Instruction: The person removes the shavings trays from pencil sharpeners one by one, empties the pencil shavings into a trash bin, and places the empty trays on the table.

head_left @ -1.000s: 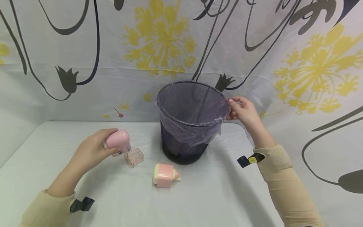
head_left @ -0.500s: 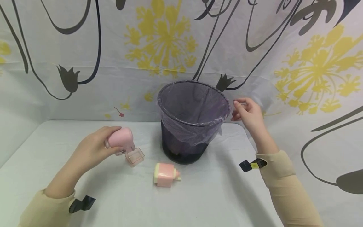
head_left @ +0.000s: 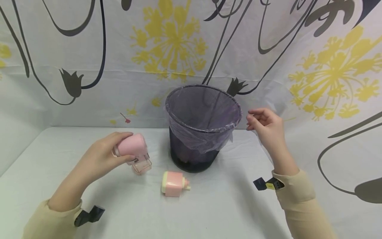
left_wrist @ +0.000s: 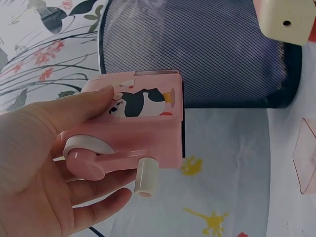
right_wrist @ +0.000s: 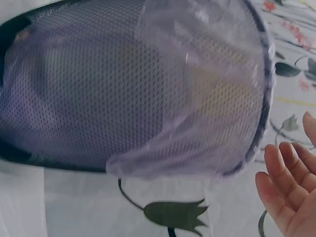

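My left hand (head_left: 104, 156) grips a pink hand-crank pencil sharpener (head_left: 132, 145), tilted over the table. In the left wrist view its crank (left_wrist: 118, 160) with a white knob faces the camera, and a penguin-like print shows on its side. Just below it in the head view lies a small clear pink shavings tray (head_left: 141, 168), partly covered. My right hand (head_left: 268, 129) hovers to the right of a mesh wastebasket (head_left: 182, 157), apart from its rim, fingers loosely bent and holding nothing. A thin purple bin liner (head_left: 203, 141) is folded over the rim.
A second pencil sharpener (head_left: 173, 184), peach and cream, lies on its side in front of the wastebasket. The white table (head_left: 203, 212) meets a flower-patterned cloth (head_left: 113, 46) at the back.
My right hand has let go of the bin's rim and drawn away to the right and down. My left hand has moved the sharpener slightly right, over the clear tray.
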A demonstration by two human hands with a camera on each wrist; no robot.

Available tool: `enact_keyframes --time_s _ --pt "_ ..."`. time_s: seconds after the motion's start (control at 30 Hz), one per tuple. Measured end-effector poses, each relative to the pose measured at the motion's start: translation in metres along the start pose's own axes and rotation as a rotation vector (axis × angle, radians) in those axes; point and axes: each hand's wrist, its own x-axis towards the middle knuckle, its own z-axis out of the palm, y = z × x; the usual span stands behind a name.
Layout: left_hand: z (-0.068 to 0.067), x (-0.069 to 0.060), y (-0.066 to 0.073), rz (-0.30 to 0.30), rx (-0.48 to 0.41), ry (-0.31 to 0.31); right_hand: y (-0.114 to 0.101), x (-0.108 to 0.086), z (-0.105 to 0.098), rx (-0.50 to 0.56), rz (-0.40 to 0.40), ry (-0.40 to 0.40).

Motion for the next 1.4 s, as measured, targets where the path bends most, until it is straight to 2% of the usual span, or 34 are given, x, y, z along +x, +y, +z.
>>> enact_keyframes --time_s 0.23,0.43,0.67,0.77,1.1,1.4 --pt "0.002 -0.002 0.006 0.041 -0.015 0.025 -0.014 -0.016 0.012 -0.008 -0.091 -0.064" --pt "0.004 -0.004 0.009 0.083 -0.02 0.053 -0.02 -0.032 0.02 -0.063 -0.239 -0.125" --pt "0.007 -0.005 0.016 0.134 -0.05 0.089 -0.019 -0.045 0.032 0.007 -0.394 -0.203" --pt "0.009 -0.005 0.019 0.155 -0.074 0.094 -0.019 -0.051 0.04 0.024 -0.437 -0.25" --pt "0.016 -0.007 0.03 0.229 -0.14 0.099 -0.023 -0.073 0.067 0.072 -0.437 -0.348" --pt "0.024 -0.011 0.033 0.277 -0.198 0.099 -0.021 -0.088 0.087 0.086 -0.381 -0.414"
